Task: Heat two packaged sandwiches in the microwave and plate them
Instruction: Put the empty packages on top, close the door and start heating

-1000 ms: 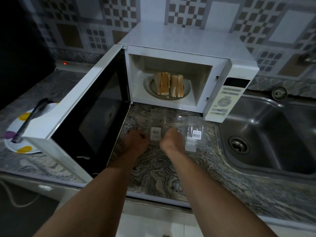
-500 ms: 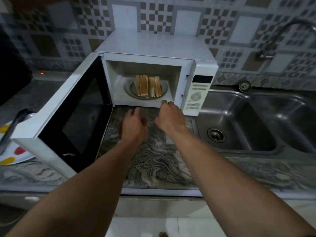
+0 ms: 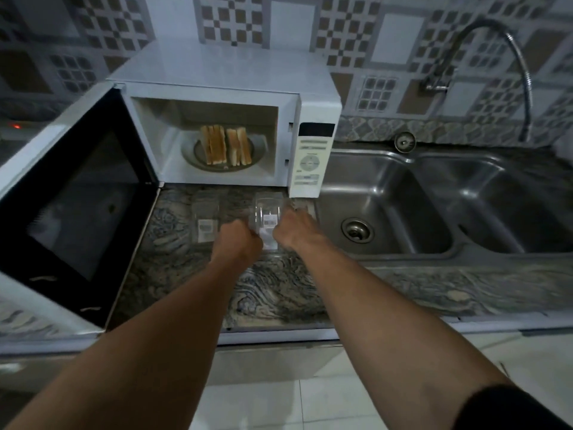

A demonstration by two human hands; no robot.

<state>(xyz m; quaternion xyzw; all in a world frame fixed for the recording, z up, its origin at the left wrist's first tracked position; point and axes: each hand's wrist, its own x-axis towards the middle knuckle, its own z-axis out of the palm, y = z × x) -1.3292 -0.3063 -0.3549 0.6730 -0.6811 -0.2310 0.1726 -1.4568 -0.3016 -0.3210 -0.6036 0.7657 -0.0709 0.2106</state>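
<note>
head view, two sandwiches (image 3: pixel 214 145), two packs (image 3: pixel 206 218), left hand (image 3: pixel 238 242), right hand (image 3: pixel 294 231) grip one pack (image 3: pixel 268 212)

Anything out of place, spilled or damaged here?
Nothing spilled or damaged. One oddity: the sandwiches stand on edge on the turntable inside the open microwave, not flat. Left hand and right hand grip an empty clear pack.

1. Dim, cool light throughout; the white microwave (image 3: pixel 223 66) top is brightest.
2. Its door (image 3: pixel 77 197) glass is near black.
3. Soft sheen lies on the sink (image 3: pixel 434 193).
4. The clear pack (image 3: pixel 268 212) between left hand (image 3: pixel 240 243) and right hand (image 3: pixel 296 231) is faint, slightly blurred.
5. Edges bow from the wide lens.
</note>
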